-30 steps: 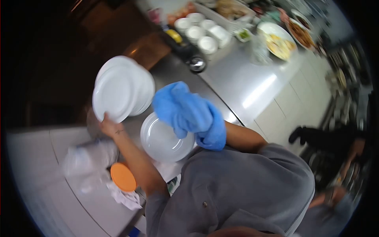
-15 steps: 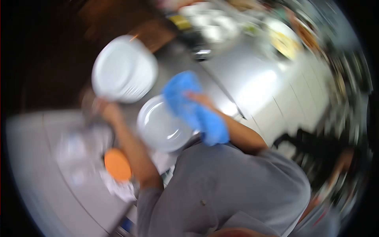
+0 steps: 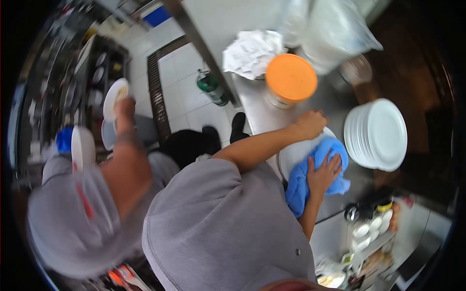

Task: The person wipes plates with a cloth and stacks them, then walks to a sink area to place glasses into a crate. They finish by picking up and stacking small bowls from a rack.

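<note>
A white plate (image 3: 292,156) lies on the metal counter close to my body, partly covered by a bunched blue cloth (image 3: 297,186). My left hand (image 3: 310,125) is closed at the plate's far-left edge, its fingertips partly hidden. With fingers spread, my right hand (image 3: 325,174) holds the cloth down over the plate. Just beyond both hands stands a tall stack of white plates (image 3: 387,134).
Left of my hands are an orange-lidded tub (image 3: 291,77), crumpled white paper (image 3: 253,52) and a clear plastic bag (image 3: 335,36). A co-worker (image 3: 92,213) behind me holds a plate (image 3: 115,99). White cups (image 3: 371,228) stand at lower right.
The view has swung round sharply. My left hand has moved from beside the plate stack to the near plate's edge. The blue cloth is now pressed over that plate under my right hand.
</note>
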`<control>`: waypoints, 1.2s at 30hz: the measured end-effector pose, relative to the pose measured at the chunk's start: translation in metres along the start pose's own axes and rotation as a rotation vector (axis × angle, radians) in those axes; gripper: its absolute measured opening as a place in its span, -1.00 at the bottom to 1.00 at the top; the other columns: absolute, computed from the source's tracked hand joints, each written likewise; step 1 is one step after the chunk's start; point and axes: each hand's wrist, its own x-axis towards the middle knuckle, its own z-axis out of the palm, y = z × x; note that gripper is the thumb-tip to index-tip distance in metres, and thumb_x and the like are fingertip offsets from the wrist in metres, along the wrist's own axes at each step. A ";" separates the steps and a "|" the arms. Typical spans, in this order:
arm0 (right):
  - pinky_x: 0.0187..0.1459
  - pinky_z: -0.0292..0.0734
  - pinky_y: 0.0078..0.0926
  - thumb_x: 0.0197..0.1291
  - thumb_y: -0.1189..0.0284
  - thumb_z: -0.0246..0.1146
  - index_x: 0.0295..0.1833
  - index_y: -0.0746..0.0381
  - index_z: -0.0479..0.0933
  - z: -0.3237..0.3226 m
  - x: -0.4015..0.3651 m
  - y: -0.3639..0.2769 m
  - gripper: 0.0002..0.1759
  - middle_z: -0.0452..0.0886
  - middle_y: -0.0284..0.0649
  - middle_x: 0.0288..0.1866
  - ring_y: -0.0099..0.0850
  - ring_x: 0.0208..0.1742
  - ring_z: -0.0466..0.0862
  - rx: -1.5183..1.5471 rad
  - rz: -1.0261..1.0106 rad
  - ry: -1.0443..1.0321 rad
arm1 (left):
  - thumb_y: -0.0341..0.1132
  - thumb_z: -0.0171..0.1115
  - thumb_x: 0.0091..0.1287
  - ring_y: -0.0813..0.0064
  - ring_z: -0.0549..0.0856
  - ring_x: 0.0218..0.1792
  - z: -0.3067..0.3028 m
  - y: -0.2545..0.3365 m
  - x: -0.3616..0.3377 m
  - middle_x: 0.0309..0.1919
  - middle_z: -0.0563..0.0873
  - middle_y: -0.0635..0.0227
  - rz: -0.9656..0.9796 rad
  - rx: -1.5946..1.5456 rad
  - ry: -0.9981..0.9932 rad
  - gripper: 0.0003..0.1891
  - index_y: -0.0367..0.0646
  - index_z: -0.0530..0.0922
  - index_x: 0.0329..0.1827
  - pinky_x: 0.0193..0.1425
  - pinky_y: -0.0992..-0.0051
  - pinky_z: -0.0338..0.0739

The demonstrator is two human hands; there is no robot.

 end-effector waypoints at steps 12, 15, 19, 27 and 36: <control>0.44 0.00 0.10 0.14 -0.01 0.28 0.07 0.39 0.54 0.026 0.001 -0.037 -0.34 0.33 0.17 0.37 0.01 0.43 0.26 0.251 -0.186 0.207 | -0.34 0.18 0.20 -0.09 0.66 -0.14 0.029 -0.031 -0.005 -0.17 0.65 -0.19 0.052 -0.298 -0.012 -0.71 -0.32 0.53 -0.06 -0.01 0.10 0.54; 0.45 0.00 0.09 0.02 0.08 0.38 -0.01 0.34 0.57 -0.013 -0.036 -0.022 -0.42 0.36 0.03 0.38 -0.02 0.44 0.27 0.333 -0.296 -0.085 | -0.25 0.31 0.25 0.31 0.67 -0.12 0.019 -0.032 -0.007 -0.15 0.69 0.18 -0.084 -0.641 -0.144 -0.65 -0.21 0.51 0.04 -0.03 0.31 0.56; 0.48 -0.04 0.07 -0.21 0.38 0.41 -0.01 0.18 0.59 -0.016 -0.085 0.042 -0.49 0.40 -0.13 0.38 -0.09 0.48 0.23 0.505 -0.372 -0.248 | -0.29 0.37 0.17 0.42 0.68 -0.13 0.007 -0.024 0.004 -0.15 0.72 0.23 0.122 -0.769 -0.298 -0.52 -0.17 0.54 0.17 -0.06 0.44 0.57; 0.05 0.51 -0.30 0.17 0.42 0.36 0.16 0.36 0.48 -0.112 0.024 0.143 -0.54 0.65 -0.04 -0.02 -0.26 -0.10 0.64 0.462 -0.030 0.253 | -0.34 0.35 -0.08 0.09 0.71 -0.13 -0.019 0.130 0.058 -0.22 0.73 0.00 0.834 -0.244 -0.168 -0.54 -0.15 0.68 -0.01 0.01 0.23 0.56; -0.03 0.59 -0.32 0.16 0.23 0.32 0.19 0.41 0.39 -0.059 -0.037 0.034 -0.40 0.58 -0.03 0.01 -0.22 -0.07 0.65 2.002 0.864 0.670 | -0.48 0.28 0.10 0.38 0.70 -0.26 -0.013 0.104 -0.025 -0.33 0.74 0.12 -0.139 -1.436 0.374 -0.72 -0.32 0.65 -0.09 -0.16 0.35 0.56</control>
